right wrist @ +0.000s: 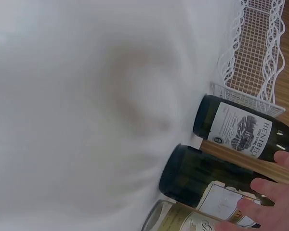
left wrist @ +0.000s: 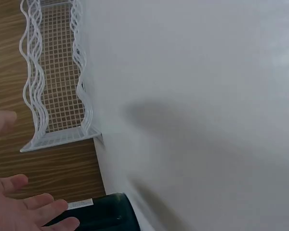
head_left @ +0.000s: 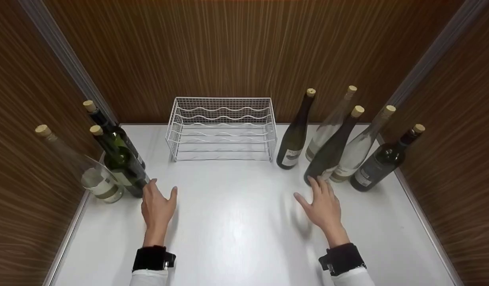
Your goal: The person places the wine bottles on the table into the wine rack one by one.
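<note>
My left hand, fingers spread and holding nothing, hovers by the front green wine bottle on the left. Its fingertips overlap that bottle's lower side in the head view; in the left wrist view the dark bottle base lies just beyond the fingers. On the other side, my right hand is likewise spread, its fingertips near the base of a dark green bottle. In the right wrist view the fingers overlap this bottle, and a bottle with a white label lies beside it. All bottles stand upright, corked.
A white wire wine rack stands at the back middle. Left are a clear bottle and another dark bottle; right are clear bottles and a dark bottle. Wood-grain panels enclose the white table.
</note>
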The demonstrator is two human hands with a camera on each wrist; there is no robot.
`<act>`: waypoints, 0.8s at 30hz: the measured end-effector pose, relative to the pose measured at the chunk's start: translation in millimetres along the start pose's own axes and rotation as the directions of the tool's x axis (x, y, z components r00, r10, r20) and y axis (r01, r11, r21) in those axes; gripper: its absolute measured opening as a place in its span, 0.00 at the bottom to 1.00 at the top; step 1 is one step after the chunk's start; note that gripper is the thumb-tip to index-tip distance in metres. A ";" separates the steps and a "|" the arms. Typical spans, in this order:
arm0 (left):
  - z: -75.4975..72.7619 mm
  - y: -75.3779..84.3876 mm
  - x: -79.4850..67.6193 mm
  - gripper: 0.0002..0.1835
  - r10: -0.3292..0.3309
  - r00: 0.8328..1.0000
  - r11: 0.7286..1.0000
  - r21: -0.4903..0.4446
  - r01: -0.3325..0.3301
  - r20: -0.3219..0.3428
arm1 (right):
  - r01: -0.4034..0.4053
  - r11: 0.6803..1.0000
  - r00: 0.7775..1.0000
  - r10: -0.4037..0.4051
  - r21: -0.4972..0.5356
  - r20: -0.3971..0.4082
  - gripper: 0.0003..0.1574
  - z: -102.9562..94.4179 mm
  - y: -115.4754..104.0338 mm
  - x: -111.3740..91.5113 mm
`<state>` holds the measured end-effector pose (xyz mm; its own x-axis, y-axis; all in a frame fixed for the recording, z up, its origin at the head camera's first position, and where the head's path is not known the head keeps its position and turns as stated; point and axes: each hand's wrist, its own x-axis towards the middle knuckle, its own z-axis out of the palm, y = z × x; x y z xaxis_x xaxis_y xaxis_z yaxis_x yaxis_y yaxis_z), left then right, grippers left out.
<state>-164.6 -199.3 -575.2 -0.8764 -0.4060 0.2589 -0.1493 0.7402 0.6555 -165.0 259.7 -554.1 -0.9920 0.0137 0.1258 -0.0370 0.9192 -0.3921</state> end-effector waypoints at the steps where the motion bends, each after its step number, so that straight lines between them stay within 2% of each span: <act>1: -0.8 -1.6 -0.6 0.35 -0.013 0.999 1.000 -0.004 0.013 -0.043 | 0.004 1.000 1.000 -0.004 0.004 0.002 0.54 1.1 -1.1 -0.2; 5: -5.0 -7.2 0.3 0.34 -0.055 0.975 0.999 -0.013 0.053 -0.216 | 0.023 0.999 1.000 -0.023 0.026 0.017 0.53 5.6 -5.9 -0.2; 9: -9.3 -12.2 5.0 0.38 -0.098 0.949 0.995 -0.038 0.090 -0.298 | 0.040 0.998 0.998 -0.042 0.038 0.039 0.53 9.9 -11.0 0.4; 11: -11.5 -14.6 7.9 0.41 -0.133 0.944 0.991 -0.059 0.120 -0.301 | 0.045 0.998 0.998 -0.047 0.040 0.050 0.52 12.0 -14.2 0.6; 15: -16.4 -19.5 14.6 0.45 -0.194 0.946 0.979 -0.107 0.171 -0.260 | 0.060 0.996 0.994 -0.066 0.070 0.085 0.52 18.0 -24.1 0.9; 20: -21.4 -25.5 22.1 0.47 -0.229 0.947 0.967 -0.160 0.196 -0.226 | 0.078 0.986 0.980 -0.102 0.147 0.168 0.52 29.1 -41.4 -0.2; 24: -24.1 -29.8 28.5 0.48 -0.267 0.943 0.946 -0.239 0.218 -0.200 | 0.079 0.976 0.969 -0.124 0.204 0.215 0.52 36.4 -54.3 -0.8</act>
<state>-174.2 -245.9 -570.3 -0.6947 -0.6877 0.2109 -0.2228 0.4845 0.8460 -166.6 195.5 -566.1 -0.9824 -0.1851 -0.0259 -0.1394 0.8178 -0.5584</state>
